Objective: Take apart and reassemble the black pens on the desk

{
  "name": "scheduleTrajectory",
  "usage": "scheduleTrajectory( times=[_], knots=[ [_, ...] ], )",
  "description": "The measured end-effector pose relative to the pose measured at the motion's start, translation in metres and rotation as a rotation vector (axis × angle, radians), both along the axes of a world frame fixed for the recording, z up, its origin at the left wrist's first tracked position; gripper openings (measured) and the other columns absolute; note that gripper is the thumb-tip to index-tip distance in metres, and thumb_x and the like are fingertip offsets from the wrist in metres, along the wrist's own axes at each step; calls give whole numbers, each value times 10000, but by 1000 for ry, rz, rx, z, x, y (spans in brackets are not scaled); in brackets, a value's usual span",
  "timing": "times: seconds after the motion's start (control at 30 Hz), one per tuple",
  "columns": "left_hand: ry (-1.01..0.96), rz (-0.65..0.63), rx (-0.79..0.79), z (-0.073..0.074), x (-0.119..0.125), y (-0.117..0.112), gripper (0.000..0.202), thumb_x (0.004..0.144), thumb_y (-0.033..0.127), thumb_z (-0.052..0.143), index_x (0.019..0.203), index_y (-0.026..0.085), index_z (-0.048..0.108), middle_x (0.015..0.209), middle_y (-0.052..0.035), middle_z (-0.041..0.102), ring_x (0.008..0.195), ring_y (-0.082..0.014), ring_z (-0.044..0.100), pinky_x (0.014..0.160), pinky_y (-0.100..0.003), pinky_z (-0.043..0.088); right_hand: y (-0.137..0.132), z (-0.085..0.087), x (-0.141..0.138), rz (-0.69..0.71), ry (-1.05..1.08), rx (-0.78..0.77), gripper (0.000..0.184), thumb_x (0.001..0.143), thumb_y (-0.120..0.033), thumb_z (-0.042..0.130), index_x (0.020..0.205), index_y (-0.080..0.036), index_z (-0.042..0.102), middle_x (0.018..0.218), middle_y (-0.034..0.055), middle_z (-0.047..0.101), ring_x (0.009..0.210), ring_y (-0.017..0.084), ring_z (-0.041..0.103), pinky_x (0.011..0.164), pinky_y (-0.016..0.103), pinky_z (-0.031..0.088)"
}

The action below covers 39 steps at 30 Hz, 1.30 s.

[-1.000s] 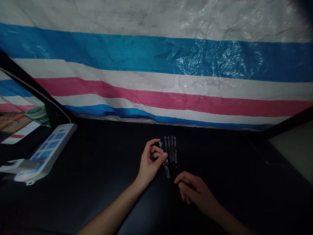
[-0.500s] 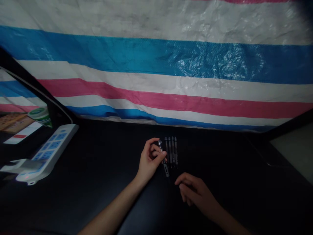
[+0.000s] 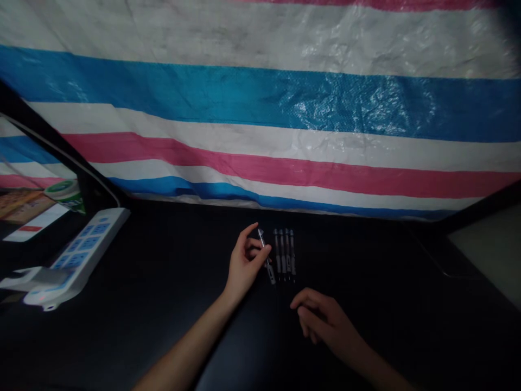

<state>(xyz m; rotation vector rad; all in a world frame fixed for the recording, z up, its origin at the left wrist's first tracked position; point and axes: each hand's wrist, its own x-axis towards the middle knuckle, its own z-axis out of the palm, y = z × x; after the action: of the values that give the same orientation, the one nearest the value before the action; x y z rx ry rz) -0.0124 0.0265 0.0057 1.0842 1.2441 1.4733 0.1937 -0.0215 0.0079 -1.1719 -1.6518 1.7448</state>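
Note:
My left hand (image 3: 248, 263) is closed around a slim clear-barrelled pen (image 3: 271, 273) with a dark grip, held between thumb and fingers. The pen slants, its upper end near my raised index finger and its grip end toward me. Just right of it, several similar pens (image 3: 288, 263) lie side by side in a row on the black table (image 3: 183, 282), their thin tips facing me. My right hand (image 3: 321, 317) rests below and right of the row, fingers loosely curled and apart, with nothing visible in them; its palm side is partly hidden.
A white power strip (image 3: 87, 255) with blue sockets lies on the left, a white plug (image 3: 36, 278) in its near end. Behind it are a green-and-white tub (image 3: 65, 193) and a white card (image 3: 36, 222). A striped plastic sheet (image 3: 260, 98) hangs behind the table.
My left hand has shifted slightly left and away from me with the pen, leaving a wider gap to the row. My right hand has stayed nearly still.

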Motion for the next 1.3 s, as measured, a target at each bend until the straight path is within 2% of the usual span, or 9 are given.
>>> scheduleTrajectory(
  times=[0.17,0.33,0.4,0.5,0.6,0.7,0.8,1.3],
  knots=[
    [263,48,24,-10,-5,5,492,781,284,681,1254,239,555,1067,-43,539,627,-79,608,551,-217,523,1,-3,-1,-1,-6,5,224,879,-353,513,917,-147,592,563,-34,554,429,71,453,446,190,347],
    [377,-33,49,-12,-8,6,319,825,223,584,1141,215,619,1093,-67,551,748,-129,636,644,-264,540,3,-5,-1,-19,-36,35,219,876,-359,513,912,-157,590,570,-36,548,441,78,464,453,196,358],
    [465,-61,73,-10,-12,5,301,837,154,525,1122,204,610,1048,-62,586,793,-151,629,710,-300,528,5,-3,1,-61,-81,116,195,883,-344,508,918,-174,595,612,-24,560,500,98,510,491,214,393],
    [722,-85,127,-7,-17,3,311,789,25,457,1008,193,600,918,-42,615,849,-195,599,778,-359,487,12,0,8,-135,-210,320,168,905,-320,493,970,-208,599,767,15,610,634,133,577,572,248,447],
    [908,-137,144,-6,-19,1,322,726,-39,420,887,199,566,824,-23,586,806,-206,562,726,-346,461,22,0,18,-200,-309,523,174,917,-297,479,1036,-222,582,916,55,632,766,170,617,687,299,495],
    [935,-184,161,-6,-16,0,343,711,-50,405,903,200,538,824,-20,570,794,-203,549,705,-327,449,32,-2,28,-235,-366,649,201,918,-269,470,1086,-216,565,972,77,631,897,206,625,803,358,504],
    [942,-235,202,-7,-11,-1,331,714,-48,399,895,201,519,849,-25,573,824,-209,543,723,-328,445,38,-5,34,-248,-406,668,221,923,-264,468,1117,-210,559,1016,86,625,947,218,624,843,392,504],
    [1000,-471,287,2,9,-12,396,734,-31,413,1000,212,577,1043,-59,650,983,-246,545,868,-409,443,42,-9,35,-238,-415,716,225,903,-200,479,1106,-200,575,1036,92,606,960,218,611,845,398,520]
  ],
)
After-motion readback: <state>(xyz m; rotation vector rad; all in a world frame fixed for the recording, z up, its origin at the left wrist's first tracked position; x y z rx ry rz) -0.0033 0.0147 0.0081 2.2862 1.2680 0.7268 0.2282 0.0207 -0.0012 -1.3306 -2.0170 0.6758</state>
